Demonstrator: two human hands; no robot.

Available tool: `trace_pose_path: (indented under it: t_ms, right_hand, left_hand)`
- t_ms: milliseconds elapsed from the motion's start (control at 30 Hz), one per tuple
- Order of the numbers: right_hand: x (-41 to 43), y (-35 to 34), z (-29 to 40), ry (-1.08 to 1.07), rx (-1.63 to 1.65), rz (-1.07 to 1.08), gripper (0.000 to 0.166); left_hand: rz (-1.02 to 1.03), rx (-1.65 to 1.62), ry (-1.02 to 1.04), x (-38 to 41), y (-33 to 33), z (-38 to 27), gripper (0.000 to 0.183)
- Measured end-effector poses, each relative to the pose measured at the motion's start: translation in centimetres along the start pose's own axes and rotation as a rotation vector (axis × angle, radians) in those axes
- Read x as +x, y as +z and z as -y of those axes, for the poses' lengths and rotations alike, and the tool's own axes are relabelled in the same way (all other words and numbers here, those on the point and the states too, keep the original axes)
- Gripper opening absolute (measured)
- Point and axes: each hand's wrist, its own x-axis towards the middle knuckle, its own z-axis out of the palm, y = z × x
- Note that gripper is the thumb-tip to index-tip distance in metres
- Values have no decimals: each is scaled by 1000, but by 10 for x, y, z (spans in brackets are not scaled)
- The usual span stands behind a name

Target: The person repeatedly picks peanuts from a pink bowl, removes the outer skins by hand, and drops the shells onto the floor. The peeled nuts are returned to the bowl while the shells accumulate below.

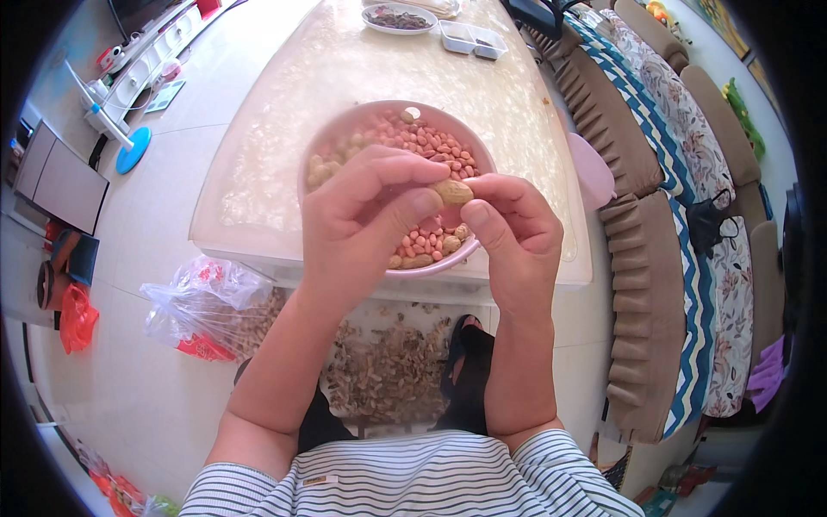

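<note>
Between the fingertips of both hands is an unshelled peanut (454, 192), held above a pink basin (475, 132). My left hand (368, 210) pinches its left end with thumb and fingers. At the other end, the thumb and fingertips of my right hand (517, 226) grip it. Inside the basin lie many shelled peanut kernels (446, 145), reddish pink. Whole peanuts in their shells (323, 169) sit at the basin's left side, and a few more (417, 261) rest along its near edge. My hands hide the middle of the basin.
The basin stands on a pale marbled table (271, 161). Farther back are a white plate (400, 21) of dark pieces and a divided plastic container (473, 40). Empty shells (387, 368) cover the floor between my feet. A plastic bag of peanuts (213, 304) lies left, a pink stool (589, 171) right.
</note>
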Motion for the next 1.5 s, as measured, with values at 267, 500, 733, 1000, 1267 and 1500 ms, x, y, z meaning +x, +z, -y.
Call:
trace_pose_path:
  t_ms: [267, 500, 733, 1000, 1267, 1500]
  right_hand:
    - [-21, 21, 58, 157, 65, -86, 18]
    - [-32, 10, 92, -492, 97, 620, 15]
    - [-38, 36, 77, -887, 205, 377, 10]
    - [-51, 72, 57, -1035, 399, -69, 7]
    - [-36, 54, 57, -1114, 327, 156, 6]
    - [-45, 22, 96, -631, 134, 511, 6]
  left_hand:
    - [181, 223, 260, -2, -1, -52, 17]
    - [647, -624, 385, -22, 10, -76, 9]
    - [536, -721, 561, -31, 27, -80, 8]
    - [543, -726, 563, -33, 29, -75, 8]
    - [526, -689, 569, -31, 29, -78, 6]
    - [456, -741, 608, -33, 34, -79, 7]
